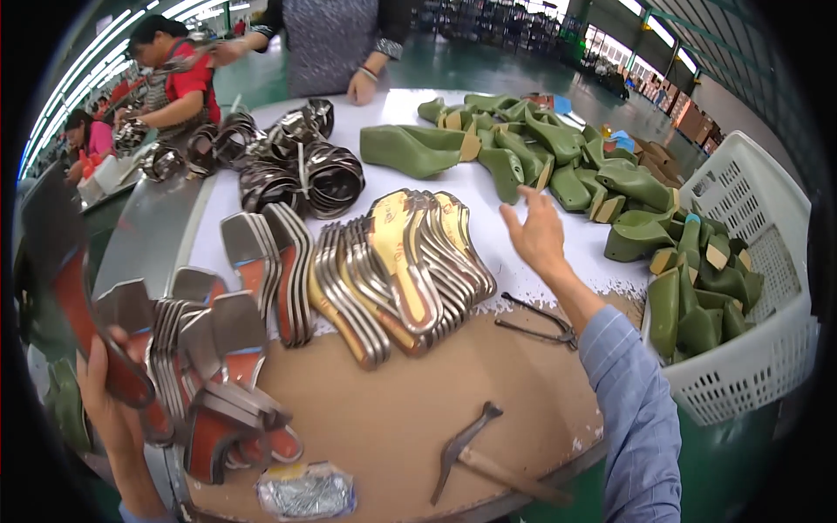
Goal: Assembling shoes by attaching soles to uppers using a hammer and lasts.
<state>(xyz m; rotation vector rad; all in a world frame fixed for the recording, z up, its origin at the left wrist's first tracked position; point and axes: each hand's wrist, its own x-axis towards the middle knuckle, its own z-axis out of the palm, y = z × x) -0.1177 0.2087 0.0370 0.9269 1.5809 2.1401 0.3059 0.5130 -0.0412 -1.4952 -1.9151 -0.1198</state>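
My left hand [109, 388] is closed on a shoe sole [83, 301], reddish-brown on one face and dark grey at the end, held upright at the left and slightly blurred. Beside it lie several similar grey and red soles [170, 349] in piles. My right hand [540, 231] reaches over the white part of the table, thumb and fingers apart, with nothing in it. Its fingertips are close to a green shoe last [503, 174] at the edge of a heap; whether they touch, I cannot tell. Between my hands stand stacked yellow-topped insoles [403, 261] with shiny edges.
Pincers [545, 324], a hammer [471, 453] and a plastic bag [305, 492] lie on the brown board. Bundled metallic straps [301, 166] sit farther back. A white crate [741, 366] with green lasts is at right. A person [336, 44] stands across the table.
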